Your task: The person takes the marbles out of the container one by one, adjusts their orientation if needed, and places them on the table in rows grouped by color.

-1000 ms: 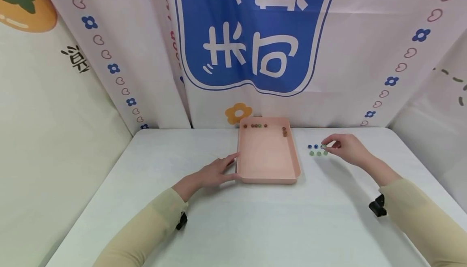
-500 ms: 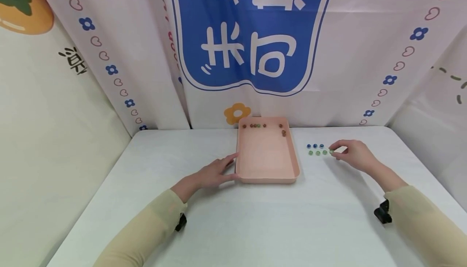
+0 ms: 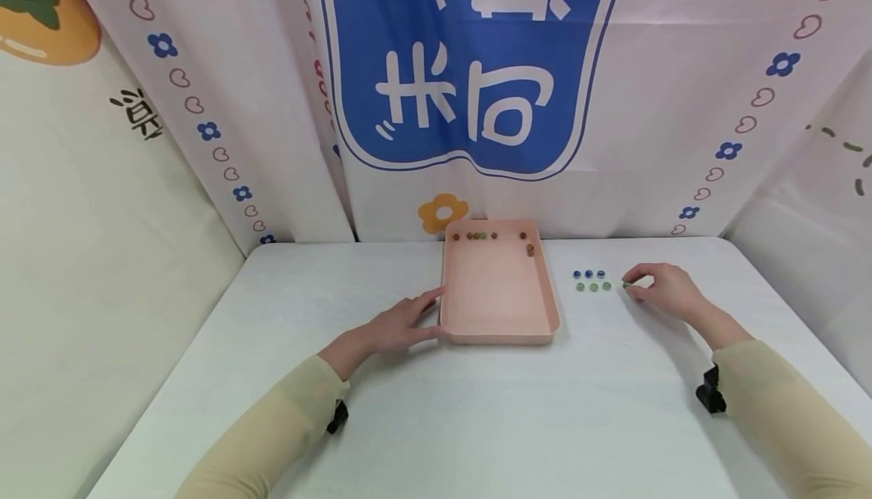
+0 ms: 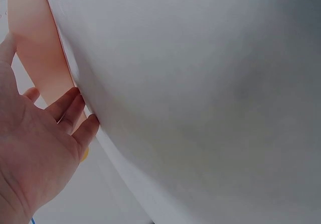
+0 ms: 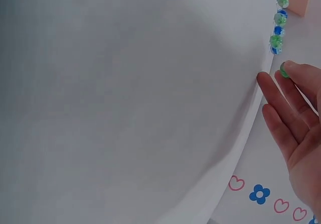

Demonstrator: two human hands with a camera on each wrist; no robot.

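Note:
My right hand [image 3: 664, 291] pinches a green glass marble [image 5: 284, 70] between thumb and fingertips, just right of the marbles on the table. Three blue marbles [image 3: 589, 274] make a row there, and three green marbles [image 3: 593, 287] line up in front of them. A shallow pink tray [image 3: 500, 306] lies left of these. Against its left wall rests my left hand [image 3: 402, 322], fingers spread and fingertips at the rim; the left wrist view shows the palm [image 4: 37, 153] beside the tray's side.
Along the tray's far wall sit several brown marbles [image 3: 456, 237] with a green marble [image 3: 483, 236] among them. More brown marbles [image 3: 530, 250] lie by its far right corner. A printed cloth [image 3: 470, 105] hangs behind the white table [image 3: 477, 416].
My right hand has left the blue row's right end, moved to the green row's end and drawn slightly right with a green marble. A brown marble in the tray shifted. My left hand stays put.

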